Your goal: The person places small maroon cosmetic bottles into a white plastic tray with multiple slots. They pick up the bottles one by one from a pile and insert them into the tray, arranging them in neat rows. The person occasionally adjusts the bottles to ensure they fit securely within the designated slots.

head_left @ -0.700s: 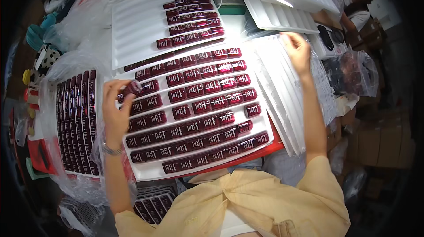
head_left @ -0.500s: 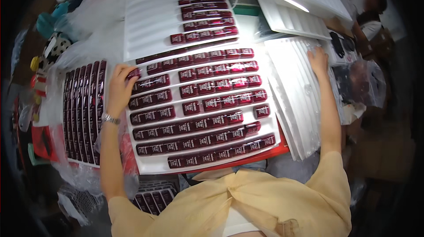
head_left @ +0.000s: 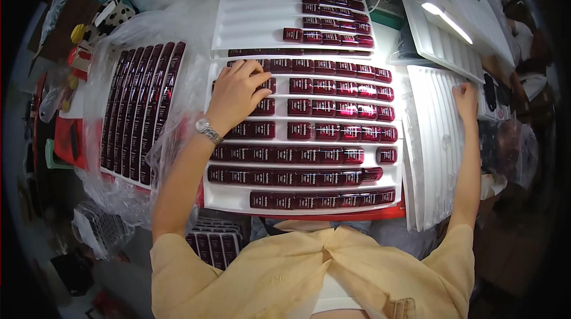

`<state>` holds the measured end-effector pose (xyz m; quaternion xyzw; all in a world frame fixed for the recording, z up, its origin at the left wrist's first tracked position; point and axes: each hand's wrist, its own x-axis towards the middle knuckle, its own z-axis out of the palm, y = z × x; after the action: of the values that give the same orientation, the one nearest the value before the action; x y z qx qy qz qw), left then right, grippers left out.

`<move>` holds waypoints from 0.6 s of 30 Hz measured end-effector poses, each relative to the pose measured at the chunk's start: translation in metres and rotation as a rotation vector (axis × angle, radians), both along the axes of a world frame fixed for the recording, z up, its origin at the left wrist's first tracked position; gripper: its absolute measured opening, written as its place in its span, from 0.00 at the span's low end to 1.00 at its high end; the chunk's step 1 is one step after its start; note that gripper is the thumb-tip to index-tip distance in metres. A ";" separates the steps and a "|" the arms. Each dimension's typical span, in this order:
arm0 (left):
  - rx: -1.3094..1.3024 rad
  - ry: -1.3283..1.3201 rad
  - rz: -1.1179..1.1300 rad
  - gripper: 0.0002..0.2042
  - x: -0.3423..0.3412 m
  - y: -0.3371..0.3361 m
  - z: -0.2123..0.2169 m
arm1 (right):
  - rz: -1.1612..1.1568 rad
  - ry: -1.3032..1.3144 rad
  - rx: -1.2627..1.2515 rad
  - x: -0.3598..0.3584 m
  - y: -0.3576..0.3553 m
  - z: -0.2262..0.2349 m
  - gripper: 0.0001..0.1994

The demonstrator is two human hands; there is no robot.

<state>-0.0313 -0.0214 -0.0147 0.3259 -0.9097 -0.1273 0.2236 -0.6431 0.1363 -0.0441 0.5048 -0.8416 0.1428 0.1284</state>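
A white ribbed tray (head_left: 223, 202) lies in front of me, filled with rows of small dark red glossy containers (head_left: 321, 154) with pale print. Over its upper left part is my left hand (head_left: 237, 92), wearing a metal watch. Its fingers are bent, thumb and forefinger about the end container of the left group in the second row; the hand covers several others. To the right, my right hand (head_left: 466, 100) rests with curled fingers at the outer edge of a stack of white ribbed trays (head_left: 434, 158). Whatever its fingers hold is hidden.
Beyond stands another white tray (head_left: 262, 10), its right side bearing similar containers. At left, a filled tray (head_left: 143, 111) lies in clear plastic wrap (head_left: 169, 158). A bright lamp (head_left: 446, 22) and tilted white trays (head_left: 425, 36) are at the far right. More filled trays (head_left: 214, 247) sit below the table.
My left hand has moved rightward from the tray's left edge onto the rows. My right hand's fingers have gone from spread to curled. My view has shifted, moving the trays in the picture.
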 end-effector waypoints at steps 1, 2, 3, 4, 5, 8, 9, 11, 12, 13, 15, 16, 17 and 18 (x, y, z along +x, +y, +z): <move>-0.009 -0.002 0.004 0.13 -0.001 -0.002 -0.002 | 0.028 0.008 -0.029 0.000 -0.002 -0.002 0.10; -0.017 -0.005 0.007 0.13 -0.001 -0.002 -0.003 | 0.056 0.015 -0.058 0.000 -0.005 -0.004 0.10; 0.021 -0.017 0.037 0.12 0.001 -0.003 -0.003 | 0.078 0.022 -0.087 -0.001 -0.006 -0.005 0.09; 0.012 0.050 0.030 0.13 0.001 -0.001 -0.002 | 0.078 0.070 -0.134 -0.002 -0.007 -0.003 0.09; 0.003 0.117 0.022 0.13 0.002 0.004 0.000 | 0.079 0.120 -0.180 -0.004 -0.008 -0.001 0.09; 0.104 0.249 0.001 0.15 -0.002 0.018 0.016 | 0.018 -0.090 -0.311 0.009 -0.003 0.009 0.08; 0.157 0.273 0.002 0.16 -0.004 0.027 0.023 | -0.008 -0.228 -0.354 0.028 -0.002 0.015 0.07; 0.348 0.324 -0.031 0.16 -0.005 0.043 0.028 | 0.245 -0.810 -0.396 0.136 -0.015 0.054 0.04; 0.445 0.353 -0.059 0.16 -0.008 0.051 0.030 | 0.466 -0.976 -0.301 0.192 -0.016 0.077 0.04; 0.544 0.381 -0.085 0.16 -0.012 0.061 0.031 | 0.600 -1.185 -0.165 0.239 -0.015 0.091 0.04; 0.609 0.485 -0.183 0.16 -0.026 0.077 0.027 | 0.699 -1.536 0.065 0.306 -0.009 0.103 0.03; 0.573 0.561 -0.248 0.16 -0.031 0.083 0.021 | 0.776 -1.620 0.242 0.324 -0.008 0.107 0.02; 0.588 0.571 -0.279 0.16 -0.035 0.088 0.025 | 0.790 -1.651 0.336 0.339 -0.007 0.112 0.02; 0.568 0.562 -0.307 0.16 -0.036 0.089 0.025 | 0.763 -1.617 0.403 0.346 -0.006 0.108 0.02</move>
<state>-0.0672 0.0681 0.0100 0.1878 -0.7801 -0.4887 0.3425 -0.2973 0.1303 0.0642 0.5078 -0.4602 0.3358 -0.6462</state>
